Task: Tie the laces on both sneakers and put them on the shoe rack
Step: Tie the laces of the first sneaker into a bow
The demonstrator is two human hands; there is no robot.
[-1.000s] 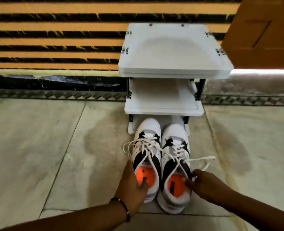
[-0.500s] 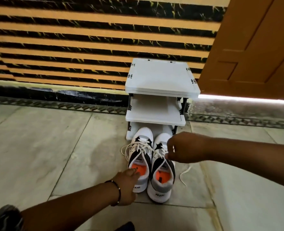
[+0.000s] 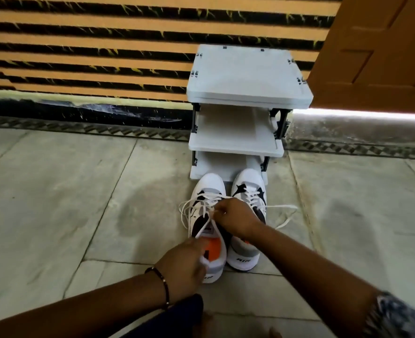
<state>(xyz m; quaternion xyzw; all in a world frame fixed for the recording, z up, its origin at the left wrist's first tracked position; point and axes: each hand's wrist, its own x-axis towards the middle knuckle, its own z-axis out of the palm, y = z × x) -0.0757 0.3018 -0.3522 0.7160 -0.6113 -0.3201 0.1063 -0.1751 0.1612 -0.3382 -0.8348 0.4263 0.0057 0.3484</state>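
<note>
Two white-and-black sneakers with orange insoles stand side by side on the floor, toes against the foot of the white shoe rack (image 3: 235, 142). My left hand (image 3: 184, 264) grips the heel of the left sneaker (image 3: 207, 191). My right hand (image 3: 235, 218) reaches across and pinches the loose white laces (image 3: 196, 208) over that shoe's tongue. The right sneaker (image 3: 249, 186) has untied laces trailing onto the floor at its right (image 3: 284, 213).
The rack has three white shelves and stands against a striped orange-and-black wall (image 3: 92, 57). A wooden door (image 3: 377, 52) is at the upper right. Grey stone floor tiles (image 3: 55, 203) spread left and right. My knee (image 3: 177, 313) is at the bottom.
My right hand has come down from beside the right sneaker onto the left sneaker's laces. My left hand has closed on that shoe's heel. The camera has moved closer.
</note>
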